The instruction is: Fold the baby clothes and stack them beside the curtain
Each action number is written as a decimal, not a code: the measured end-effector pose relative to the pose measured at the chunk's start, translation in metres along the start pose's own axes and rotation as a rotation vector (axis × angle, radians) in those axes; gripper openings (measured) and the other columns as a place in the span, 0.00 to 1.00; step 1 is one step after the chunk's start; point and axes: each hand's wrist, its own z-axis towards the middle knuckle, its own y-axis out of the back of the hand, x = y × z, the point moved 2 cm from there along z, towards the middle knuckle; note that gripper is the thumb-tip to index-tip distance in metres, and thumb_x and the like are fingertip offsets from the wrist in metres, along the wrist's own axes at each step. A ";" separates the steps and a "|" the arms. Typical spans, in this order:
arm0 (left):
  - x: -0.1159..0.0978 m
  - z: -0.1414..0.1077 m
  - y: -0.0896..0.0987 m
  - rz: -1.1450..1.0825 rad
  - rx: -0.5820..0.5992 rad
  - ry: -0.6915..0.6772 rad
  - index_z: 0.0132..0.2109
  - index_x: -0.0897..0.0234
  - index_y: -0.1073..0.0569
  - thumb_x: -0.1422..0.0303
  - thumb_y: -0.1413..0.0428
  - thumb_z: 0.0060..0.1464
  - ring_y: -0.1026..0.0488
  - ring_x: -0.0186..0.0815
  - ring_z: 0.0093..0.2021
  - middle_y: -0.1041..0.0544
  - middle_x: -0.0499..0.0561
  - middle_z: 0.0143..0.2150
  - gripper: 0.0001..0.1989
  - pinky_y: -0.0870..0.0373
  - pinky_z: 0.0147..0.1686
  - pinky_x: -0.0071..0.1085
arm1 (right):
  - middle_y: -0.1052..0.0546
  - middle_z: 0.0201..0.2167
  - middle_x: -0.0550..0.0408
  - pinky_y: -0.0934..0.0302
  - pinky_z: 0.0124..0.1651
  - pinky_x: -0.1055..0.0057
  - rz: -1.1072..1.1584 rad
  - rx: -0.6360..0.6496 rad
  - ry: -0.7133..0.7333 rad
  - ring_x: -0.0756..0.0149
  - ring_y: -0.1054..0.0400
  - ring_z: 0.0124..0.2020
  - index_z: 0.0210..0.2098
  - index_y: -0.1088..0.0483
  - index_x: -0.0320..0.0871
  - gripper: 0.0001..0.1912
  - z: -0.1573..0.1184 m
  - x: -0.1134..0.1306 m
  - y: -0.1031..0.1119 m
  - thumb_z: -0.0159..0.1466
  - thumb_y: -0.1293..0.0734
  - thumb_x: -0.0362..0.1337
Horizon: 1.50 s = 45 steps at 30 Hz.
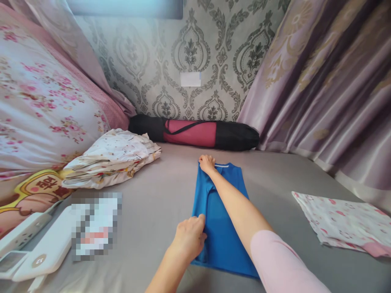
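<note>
A blue shirt (227,228) lies flat on the grey bed sheet, its neckline with a white strip at the far end. Its left side is folded inward as a long narrow panel. My left hand (190,236) is closed on this folded edge, near the shirt's lower left part, with thumb and fingers pinched together. Reaching across the shirt, my right hand (207,163) has its fingers curled over the far left corner beside the neckline. My right forearm hides part of the shirt's middle and right side.
A folded patterned cloth (345,224) lies at the right. To the left are a pile of folded fabric (113,156), a white power bank (50,244), a power strip (26,232) and a blurred packet (99,228). A black-and-red roll bag (192,133) rests against the wall between curtains.
</note>
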 end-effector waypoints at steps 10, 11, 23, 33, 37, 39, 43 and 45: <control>-0.003 -0.004 0.004 0.012 0.018 0.006 0.48 0.59 0.33 0.68 0.50 0.58 0.27 0.44 0.49 0.23 0.54 0.47 0.10 0.34 0.44 0.34 | 0.24 0.48 0.49 0.47 0.55 0.62 0.131 -0.018 0.020 0.58 0.36 0.52 0.43 0.25 0.46 0.14 0.005 -0.009 -0.005 0.69 0.42 0.37; -0.002 -0.003 0.003 -0.002 0.008 0.010 0.47 0.58 0.32 0.67 0.49 0.58 0.27 0.44 0.49 0.23 0.54 0.47 0.09 0.34 0.43 0.34 | 0.23 0.46 0.51 0.45 0.54 0.64 0.149 0.005 0.030 0.60 0.34 0.50 0.43 0.24 0.46 0.15 0.008 -0.012 0.000 0.68 0.43 0.37; -0.003 0.001 0.002 -0.001 -0.102 0.006 0.43 0.58 0.30 0.69 0.52 0.61 0.27 0.41 0.47 0.23 0.51 0.45 0.07 0.36 0.42 0.32 | 0.37 0.64 0.48 0.63 0.67 0.58 0.076 0.087 0.217 0.58 0.51 0.67 0.60 0.35 0.42 0.22 -0.049 0.002 0.011 0.68 0.43 0.36; -0.004 0.001 -0.004 0.005 -0.021 -0.008 0.43 0.59 0.32 0.70 0.49 0.58 0.27 0.41 0.47 0.23 0.52 0.45 0.06 0.36 0.40 0.32 | 0.53 0.70 0.49 0.74 0.68 0.48 -0.055 0.160 0.178 0.53 0.67 0.71 0.68 0.51 0.38 0.32 -0.063 0.003 -0.008 0.70 0.51 0.47; -0.002 0.000 -0.004 -0.007 -0.047 -0.019 0.42 0.59 0.32 0.70 0.49 0.57 0.27 0.39 0.45 0.23 0.50 0.43 0.05 0.37 0.40 0.31 | 0.57 0.71 0.52 0.74 0.68 0.51 0.027 0.283 0.159 0.58 0.69 0.71 0.69 0.54 0.40 0.32 -0.062 0.000 0.006 0.70 0.56 0.49; -0.003 0.000 -0.003 -0.009 -0.059 -0.027 0.41 0.59 0.31 0.70 0.48 0.57 0.26 0.39 0.45 0.22 0.50 0.41 0.04 0.37 0.39 0.30 | 0.59 0.71 0.50 0.74 0.68 0.53 0.040 0.282 0.148 0.59 0.70 0.71 0.70 0.56 0.38 0.34 -0.067 -0.003 0.014 0.70 0.58 0.49; -0.003 -0.001 -0.006 -0.037 -0.073 -0.059 0.39 0.60 0.30 0.70 0.47 0.56 0.26 0.40 0.43 0.22 0.50 0.39 0.04 0.37 0.37 0.30 | 0.60 0.71 0.41 0.77 0.68 0.56 -0.061 0.143 0.103 0.55 0.71 0.71 0.68 0.56 0.28 0.37 -0.083 -0.011 0.017 0.70 0.55 0.50; -0.002 0.001 -0.008 -0.079 -0.087 -0.092 0.37 0.60 0.30 0.69 0.46 0.54 0.25 0.40 0.41 0.22 0.50 0.38 0.03 0.37 0.35 0.29 | 0.58 0.70 0.39 0.76 0.68 0.56 -0.093 0.134 0.071 0.54 0.69 0.71 0.68 0.55 0.26 0.37 -0.088 -0.014 0.011 0.70 0.55 0.50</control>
